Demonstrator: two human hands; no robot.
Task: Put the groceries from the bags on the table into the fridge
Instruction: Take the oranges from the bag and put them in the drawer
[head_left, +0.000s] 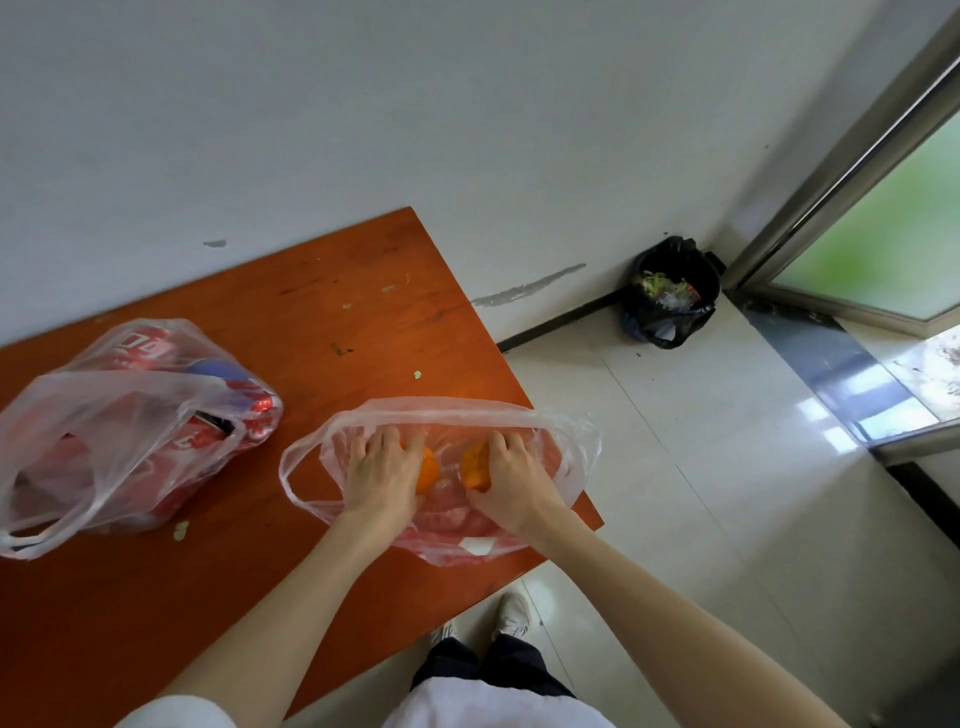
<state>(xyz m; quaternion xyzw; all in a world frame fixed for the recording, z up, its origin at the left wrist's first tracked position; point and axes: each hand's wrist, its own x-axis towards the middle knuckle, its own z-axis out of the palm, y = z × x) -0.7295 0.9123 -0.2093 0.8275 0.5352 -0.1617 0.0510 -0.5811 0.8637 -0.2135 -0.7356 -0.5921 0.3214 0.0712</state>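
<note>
Two clear plastic bags lie on the orange-brown table (322, 312). Inside the open right bag (566, 441), near the table's right edge, both my hands reach in. My left hand (382, 475) grips one orange (428, 470); my right hand (511, 478) grips a second orange (474, 467). Reddish packaged goods (452, 519) show through the bag beneath them. The left bag (124, 431) holds several red drink cans and something with a blue top. No fridge is in view.
The table stands against a white wall. A bin lined with a black bag (670, 293) and full of scraps sits in the floor corner at right. Beyond it a metal-framed glass door (857, 208) stands. My feet are on white floor tiles (701, 467) below the table's edge.
</note>
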